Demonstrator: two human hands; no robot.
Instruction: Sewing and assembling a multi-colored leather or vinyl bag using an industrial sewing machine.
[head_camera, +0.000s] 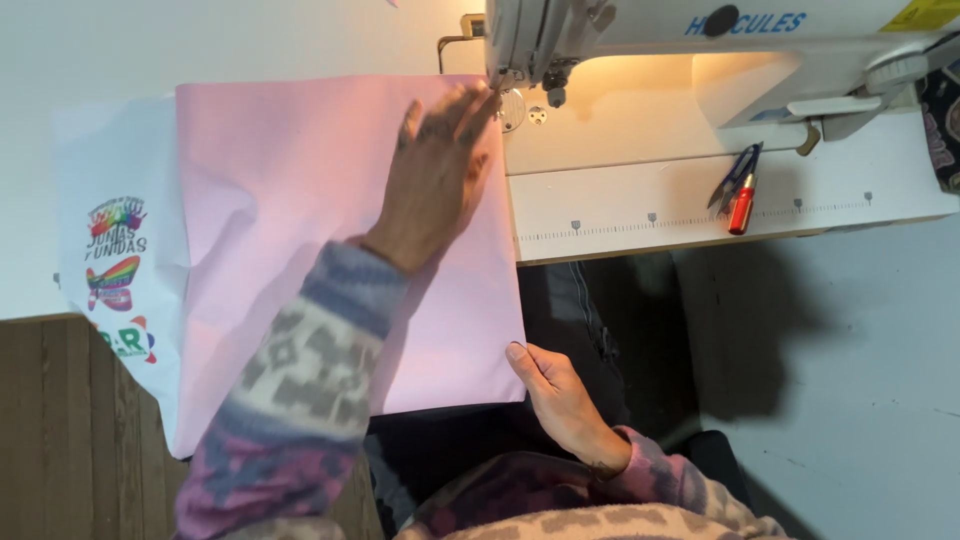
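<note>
A large pink fabric sheet (280, 200) lies over the sewing table and hangs down toward my lap. My left hand (435, 175) rests flat on its upper right part, fingers spread, fingertips close to the presser foot (505, 88) of the white sewing machine (700, 45). My right hand (555, 395) pinches the sheet's lower right corner, thumb on top. Under the pink sheet lies a white fabric (110, 260) with colourful printed pictures, sticking out on the left.
A small red-handled thread snipper (738, 190) lies on the white machine table (700, 210), which has a ruler strip along its front edge. Wooden floor (70, 430) shows at lower left. A white wall or floor surface fills the right.
</note>
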